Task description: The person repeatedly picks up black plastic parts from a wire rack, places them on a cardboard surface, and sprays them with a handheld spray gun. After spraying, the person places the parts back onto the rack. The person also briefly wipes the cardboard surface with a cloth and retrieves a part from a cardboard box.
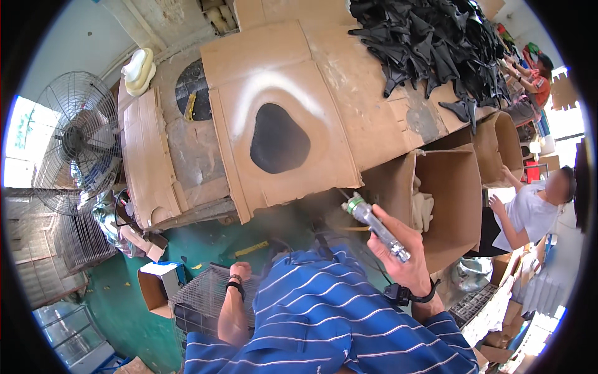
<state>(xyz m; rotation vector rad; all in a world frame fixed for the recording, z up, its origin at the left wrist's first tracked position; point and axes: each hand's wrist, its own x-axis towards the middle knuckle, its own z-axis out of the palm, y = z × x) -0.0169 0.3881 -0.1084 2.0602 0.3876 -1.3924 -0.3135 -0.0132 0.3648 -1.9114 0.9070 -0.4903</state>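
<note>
In my right hand [402, 252] is a metal spray gun [377, 227] with a green ring near its front, its nose toward the table's near edge. The fingers wrap round its body. My left hand [241, 270] hangs low on the other side, curled closed, with nothing visible in it. Beyond the spray gun, a cardboard sheet [230, 181] lies on the table. At its middle is a dark, rounded triangular patch [279, 138]; whether it is a hole or a flat piece I cannot tell. Around the patch runs a whitish arc [280, 81] of residue.
Many limp black pieces [430, 43] are heaped at the table's far right. Open cardboard boxes [448, 206] stand right of my hand. A large fan [75, 137] is at the left, and a wire rack [208, 293] is by my left arm. Two people [529, 215] are at the right.
</note>
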